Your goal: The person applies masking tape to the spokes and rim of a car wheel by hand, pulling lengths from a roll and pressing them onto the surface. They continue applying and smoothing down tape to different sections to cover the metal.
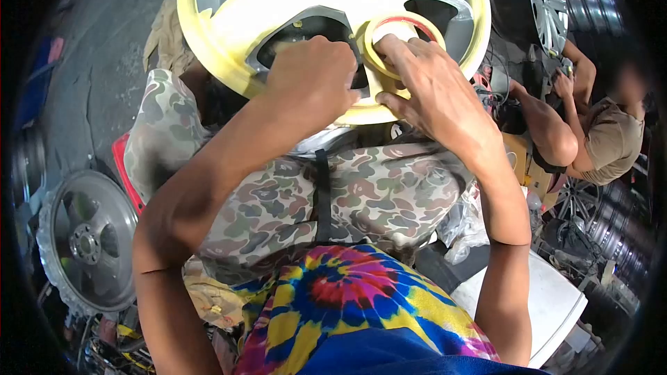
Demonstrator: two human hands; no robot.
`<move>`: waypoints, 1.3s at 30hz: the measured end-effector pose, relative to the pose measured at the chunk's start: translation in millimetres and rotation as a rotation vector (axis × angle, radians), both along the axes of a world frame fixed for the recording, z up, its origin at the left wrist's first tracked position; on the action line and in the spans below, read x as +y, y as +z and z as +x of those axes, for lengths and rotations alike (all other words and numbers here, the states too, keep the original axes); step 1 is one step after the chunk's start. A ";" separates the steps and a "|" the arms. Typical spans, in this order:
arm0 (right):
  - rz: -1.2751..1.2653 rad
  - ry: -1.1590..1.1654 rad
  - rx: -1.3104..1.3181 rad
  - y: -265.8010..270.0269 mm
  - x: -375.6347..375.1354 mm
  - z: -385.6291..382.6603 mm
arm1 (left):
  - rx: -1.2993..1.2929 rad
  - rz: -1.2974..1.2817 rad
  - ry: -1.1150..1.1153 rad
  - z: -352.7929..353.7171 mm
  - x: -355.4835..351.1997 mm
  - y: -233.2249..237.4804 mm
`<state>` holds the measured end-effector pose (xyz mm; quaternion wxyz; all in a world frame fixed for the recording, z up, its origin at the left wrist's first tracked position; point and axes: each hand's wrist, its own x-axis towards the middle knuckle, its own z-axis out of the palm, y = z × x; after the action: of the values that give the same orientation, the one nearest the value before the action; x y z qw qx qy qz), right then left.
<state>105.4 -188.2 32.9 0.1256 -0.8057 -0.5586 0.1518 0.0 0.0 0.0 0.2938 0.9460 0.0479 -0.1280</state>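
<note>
A car wheel rim (186, 28) lies in front of me at my knees, its rim and several spokes covered with pale yellow masking tape (257, 10). My right hand (438, 90) grips a roll of masking tape (375, 62), with fingers inside the ring and the thumb near the wheel's front edge. Over a dark gap between spokes, my left hand (313, 73) is closed, knuckles up. Its fingertips are hidden beneath it, so what they hold cannot be seen. The left thumb points toward the tape roll.
At right, another person (604, 132) sits with hands at a silver wheel (547, 7). More rims (618, 229) are stacked behind that person. To my left stands a grey wheel (90, 243) with plastic round its edge. A white panel (549, 305) lies at lower right.
</note>
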 end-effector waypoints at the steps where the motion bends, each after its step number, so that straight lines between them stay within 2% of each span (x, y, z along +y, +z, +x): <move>1: 0.037 -0.005 0.013 -0.2 -2.8 1.4 | -0.063 -0.023 0.002 -1.7 4.0 -3.9; 3: 0.041 -0.007 0.038 7.2 -16.2 -3.5 | -0.113 -0.078 0.009 -10.4 4.7 -3.2; 5: 0.171 -0.141 0.090 6.8 -27.4 -12.9 | -0.127 -0.254 0.013 -15.0 12.0 2.7; 6: 0.151 -0.169 0.155 3.0 -29.1 -18.4 | -0.123 -0.254 0.015 -20.3 12.3 -1.6; 8: 0.139 -0.175 0.166 -2.9 -31.5 -32.8 | -0.358 -0.158 -0.249 -29.6 6.7 -11.8; 11: 0.146 -0.166 0.145 -18.8 -30.4 -43.6 | -0.289 -0.128 -0.281 -30.3 -0.5 -12.9; 18: 0.268 -0.190 0.069 -33.7 -21.9 -60.9 | -0.360 -0.031 -0.228 -36.8 -2.0 -17.8; 24: 0.332 -0.178 0.030 -35.3 -12.9 -68.0 | -0.252 -0.028 -0.157 -36.5 -8.8 -17.7; 26: 0.336 -0.174 0.024 -36.3 -12.4 -69.3 | -0.488 -0.084 -0.128 -39.6 -13.6 -26.0; 33: 0.302 -0.192 0.052 -39.2 -13.3 -71.2 | -0.446 0.039 -0.082 -49.9 -22.4 -19.7; 39: 0.309 -0.171 -0.026 -46.7 -17.1 -72.9 | -0.522 0.050 -0.154 -49.5 -23.3 -24.5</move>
<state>32.5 -205.3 -13.7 0.2531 -0.8233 -0.5063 0.0426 -49.5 -23.3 -24.5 0.2621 0.9548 -0.0985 0.0995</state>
